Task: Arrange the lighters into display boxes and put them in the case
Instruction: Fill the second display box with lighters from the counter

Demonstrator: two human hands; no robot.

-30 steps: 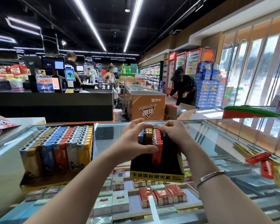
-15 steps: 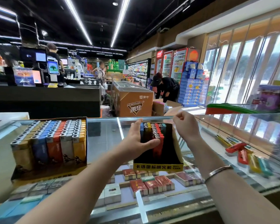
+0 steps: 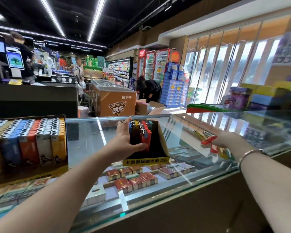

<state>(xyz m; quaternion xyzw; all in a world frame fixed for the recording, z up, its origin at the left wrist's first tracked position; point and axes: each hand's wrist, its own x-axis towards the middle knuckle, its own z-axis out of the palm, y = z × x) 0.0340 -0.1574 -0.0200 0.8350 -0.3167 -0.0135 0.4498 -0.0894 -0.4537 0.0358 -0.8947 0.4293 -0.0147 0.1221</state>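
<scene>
The left hand [image 3: 127, 140] curls round the lighters [image 3: 139, 133] standing in the black box [image 3: 160, 143] on the glass counter [image 3: 84, 140]. To the right, the right hand [image 3: 225, 140] pinches a red lighter [image 3: 208, 140].

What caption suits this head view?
Left hand steadies lighters in display box while right hand grabs red lighter.
</scene>
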